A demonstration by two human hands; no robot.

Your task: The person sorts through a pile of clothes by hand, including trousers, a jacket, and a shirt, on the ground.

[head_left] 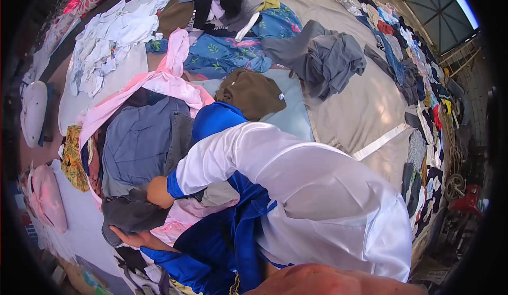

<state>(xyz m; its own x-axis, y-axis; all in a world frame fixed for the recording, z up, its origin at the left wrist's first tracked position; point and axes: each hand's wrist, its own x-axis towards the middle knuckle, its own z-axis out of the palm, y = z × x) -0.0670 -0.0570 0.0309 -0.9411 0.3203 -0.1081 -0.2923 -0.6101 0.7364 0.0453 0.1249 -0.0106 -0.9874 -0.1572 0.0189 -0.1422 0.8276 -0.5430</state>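
Observation:
A dark grey piece of clothing is bunched between my two hands; its exact kind does not show. From above, my right hand, at the end of a white sleeve with a blue cuff, closes on its edge, fingers mostly hidden in the cloth. Below, my left hand comes out of a blue sleeve and holds the lower edge, one digit stretched along it. Just beyond lie folded blue-grey clothes on a spread pink cloth. A pink and white garment lies beside my wrists.
White clothes are heaped at upper left. A brown folded garment and a grey heap lie on the ground sheets. Long rows of clothes run along the right. A yellow patterned cloth lies at left.

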